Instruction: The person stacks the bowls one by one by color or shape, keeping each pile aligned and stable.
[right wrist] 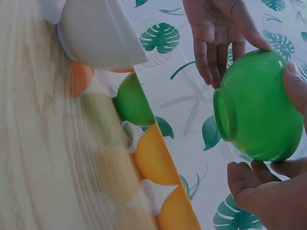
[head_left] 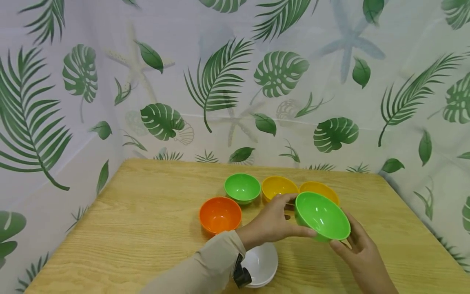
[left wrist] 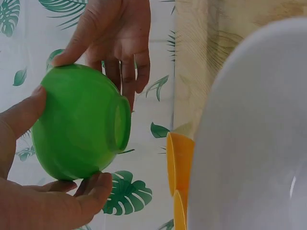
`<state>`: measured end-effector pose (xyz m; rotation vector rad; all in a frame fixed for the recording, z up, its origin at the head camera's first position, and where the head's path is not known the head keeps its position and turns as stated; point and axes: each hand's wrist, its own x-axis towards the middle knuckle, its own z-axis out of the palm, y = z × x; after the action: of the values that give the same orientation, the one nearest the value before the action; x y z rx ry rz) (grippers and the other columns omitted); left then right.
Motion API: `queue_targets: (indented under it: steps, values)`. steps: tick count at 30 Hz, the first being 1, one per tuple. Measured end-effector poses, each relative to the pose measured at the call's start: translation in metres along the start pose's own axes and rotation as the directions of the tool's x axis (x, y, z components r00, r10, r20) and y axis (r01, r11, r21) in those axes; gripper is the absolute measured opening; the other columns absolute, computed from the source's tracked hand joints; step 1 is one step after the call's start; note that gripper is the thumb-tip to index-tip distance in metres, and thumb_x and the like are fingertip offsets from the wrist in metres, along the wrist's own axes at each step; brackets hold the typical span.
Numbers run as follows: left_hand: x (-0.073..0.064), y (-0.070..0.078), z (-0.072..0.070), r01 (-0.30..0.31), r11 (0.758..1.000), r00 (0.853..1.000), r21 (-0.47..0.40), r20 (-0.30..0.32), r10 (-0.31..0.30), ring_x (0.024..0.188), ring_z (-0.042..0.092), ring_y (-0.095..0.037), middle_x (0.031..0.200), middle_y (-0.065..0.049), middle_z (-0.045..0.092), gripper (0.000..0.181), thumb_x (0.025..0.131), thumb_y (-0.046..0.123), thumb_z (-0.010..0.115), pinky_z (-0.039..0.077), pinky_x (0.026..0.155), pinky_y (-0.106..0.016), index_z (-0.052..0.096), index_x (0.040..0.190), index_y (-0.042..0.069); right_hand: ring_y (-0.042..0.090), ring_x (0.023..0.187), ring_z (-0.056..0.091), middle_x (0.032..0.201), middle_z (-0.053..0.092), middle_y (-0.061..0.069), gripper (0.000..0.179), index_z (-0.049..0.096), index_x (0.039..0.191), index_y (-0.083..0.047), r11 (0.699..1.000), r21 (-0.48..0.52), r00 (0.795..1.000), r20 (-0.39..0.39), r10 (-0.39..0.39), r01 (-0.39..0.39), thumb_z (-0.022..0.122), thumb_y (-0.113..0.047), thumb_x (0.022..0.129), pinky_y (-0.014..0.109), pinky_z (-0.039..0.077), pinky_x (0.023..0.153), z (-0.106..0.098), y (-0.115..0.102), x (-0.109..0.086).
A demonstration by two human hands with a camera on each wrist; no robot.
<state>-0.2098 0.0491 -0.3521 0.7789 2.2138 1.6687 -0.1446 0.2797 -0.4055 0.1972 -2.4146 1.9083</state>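
Both hands hold a glossy green bowl (head_left: 322,216) above the table, tilted so that its inside faces the head camera. My left hand (head_left: 275,220) grips its left side, thumb along the near rim. On the opposite side my right hand (head_left: 358,249) has its thumb at the lower rim and fingers behind the wall. The left wrist view shows the same green bowl (left wrist: 79,122) from outside, foot ring to the right, between the left hand (left wrist: 53,203) below and the right hand (left wrist: 117,33) above.
A white bowl stack (head_left: 261,265) stands under my left forearm, an orange bowl (head_left: 220,215) beyond it. Farther back are another green bowl (head_left: 242,188) and two yellow bowls, one (head_left: 279,187) beside the other (head_left: 323,191). The wooden table (head_left: 147,212) meets a leaf-patterned curtain.
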Motion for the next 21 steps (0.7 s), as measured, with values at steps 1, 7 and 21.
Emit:
queue_targets:
  steps: [1,7,21]
  values:
    - [-0.001,-0.001,-0.002,0.006,1.0,1.0,-0.003,0.002,-0.006,0.106,0.054,-0.002,0.12,0.013,0.057,0.068,0.076,0.026,0.083,0.046,0.094,-0.027,0.052,0.135,0.014,-0.009,0.126,0.032,0.157,0.019,0.004,0.069,0.013,0.155,-0.02,1.0,0.003,1.0,0.0,-0.006,0.006,0.052,-0.009,0.099,0.006,0.041,0.088,0.001,-0.001,0.0]
    - [-0.007,-0.004,-0.013,0.031,0.997,0.999,-0.073,-0.006,-0.032,0.12,0.054,-0.011,0.131,0.004,0.056,0.066,0.079,0.023,0.081,0.046,0.099,-0.027,0.051,0.136,0.013,-0.009,0.121,0.038,0.156,0.02,0.01,0.067,0.014,0.155,-0.018,1.0,-0.025,1.0,0.02,-0.014,0.015,0.051,-0.011,0.1,0.009,0.044,0.088,0.009,-0.01,0.001]
    - [-0.018,-0.013,-0.041,0.01,0.995,0.999,-0.095,0.054,-0.005,0.106,0.057,-0.007,0.122,0.007,0.058,0.071,0.08,0.017,0.078,0.048,0.093,-0.024,0.044,0.142,0.01,-0.008,0.119,0.044,0.154,0.022,0.017,0.067,0.016,0.154,-0.015,0.997,-0.039,0.994,0.09,-0.059,0.062,0.053,-0.007,0.098,0.014,0.047,0.088,0.03,-0.023,0.01]
